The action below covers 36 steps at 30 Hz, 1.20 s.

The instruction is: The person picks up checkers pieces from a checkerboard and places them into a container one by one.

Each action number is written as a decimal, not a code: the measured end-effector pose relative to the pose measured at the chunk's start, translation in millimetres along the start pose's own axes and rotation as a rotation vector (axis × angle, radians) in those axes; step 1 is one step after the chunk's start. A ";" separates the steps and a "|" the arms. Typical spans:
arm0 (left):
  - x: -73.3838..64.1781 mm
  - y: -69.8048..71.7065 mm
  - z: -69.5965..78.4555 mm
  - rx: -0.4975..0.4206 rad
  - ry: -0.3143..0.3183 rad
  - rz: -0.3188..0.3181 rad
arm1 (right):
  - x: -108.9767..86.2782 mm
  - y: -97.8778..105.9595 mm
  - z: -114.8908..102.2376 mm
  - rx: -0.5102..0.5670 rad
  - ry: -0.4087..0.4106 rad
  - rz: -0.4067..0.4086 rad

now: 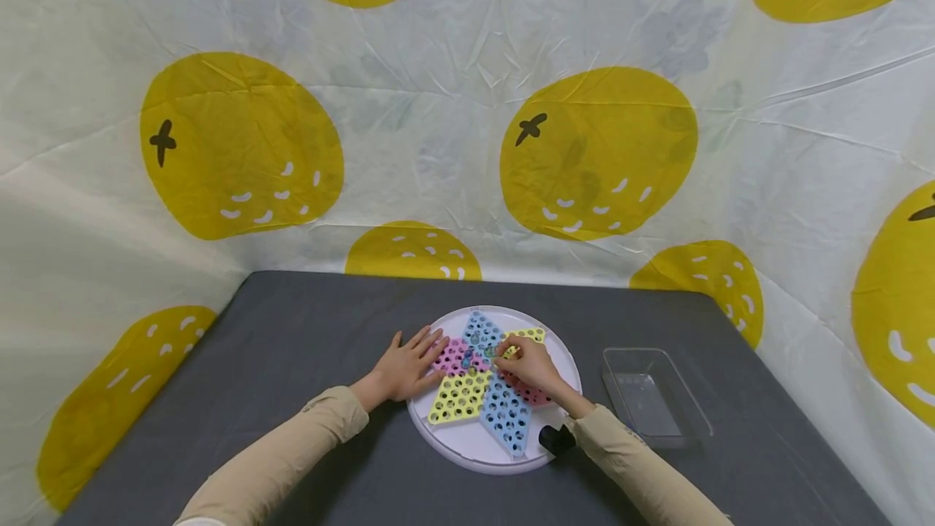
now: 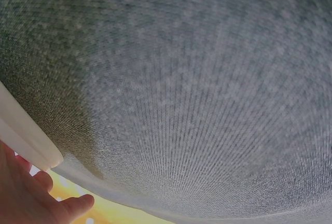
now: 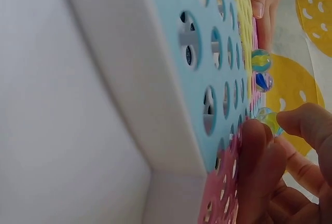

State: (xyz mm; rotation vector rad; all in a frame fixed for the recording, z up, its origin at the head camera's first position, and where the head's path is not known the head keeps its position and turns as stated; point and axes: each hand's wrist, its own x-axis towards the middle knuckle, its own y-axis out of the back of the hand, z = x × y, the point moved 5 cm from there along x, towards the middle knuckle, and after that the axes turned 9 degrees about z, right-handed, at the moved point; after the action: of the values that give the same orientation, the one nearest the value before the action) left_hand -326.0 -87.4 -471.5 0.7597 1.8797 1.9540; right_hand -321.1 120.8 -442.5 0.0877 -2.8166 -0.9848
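Observation:
A Chinese checkers board (image 1: 504, 416) with blue, yellow and pink perforated points sits in a round white tray (image 1: 467, 463). With fingers spread, my left hand (image 1: 404, 368) rests on the left side of the tray and board. Over the board's right-centre, my right hand (image 1: 532, 364) pinches a yellow-green glass marble (image 3: 271, 122) between thumb and fingers, close to the holes. Beyond it in the right wrist view sit a teal-and-yellow marble (image 3: 261, 60) and a blue marble (image 3: 263, 81). Fingers partly hide the centre. The left wrist view mostly shows dark cloth.
A clear plastic box (image 1: 707, 428) stands on the dark tablecloth (image 1: 329, 307) to the right of the tray. A black wrist device (image 1: 557, 439) hangs under my right sleeve. Behind the table is a white curtain (image 1: 416, 144) printed with yellow fruit.

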 end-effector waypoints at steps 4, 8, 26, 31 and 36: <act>-0.2 2.4 0.7 -0.014 -0.004 0.003 | -1.8 2.5 0.6 0.005 -0.030 0.004; -0.4 3.5 1.0 -0.022 -0.007 -0.001 | -4.2 4.4 1.5 0.024 -0.036 -0.004; -1.1 4.1 1.1 -0.017 -0.018 0.010 | -13.0 14.0 2.9 0.022 -0.055 -0.010; -0.3 1.6 0.5 0.006 -0.006 -0.003 | -15.5 18.0 6.3 0.012 -0.079 -0.022; -0.2 2.3 0.9 0.000 0.004 -0.011 | -18.8 22.8 6.7 0.002 -0.046 -0.031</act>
State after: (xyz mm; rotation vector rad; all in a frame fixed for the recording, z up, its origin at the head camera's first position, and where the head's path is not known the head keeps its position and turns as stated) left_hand -325.1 -86.9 -469.3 0.7446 1.8815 1.9501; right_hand -303.8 144.7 -435.8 0.1114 -2.8662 -1.0029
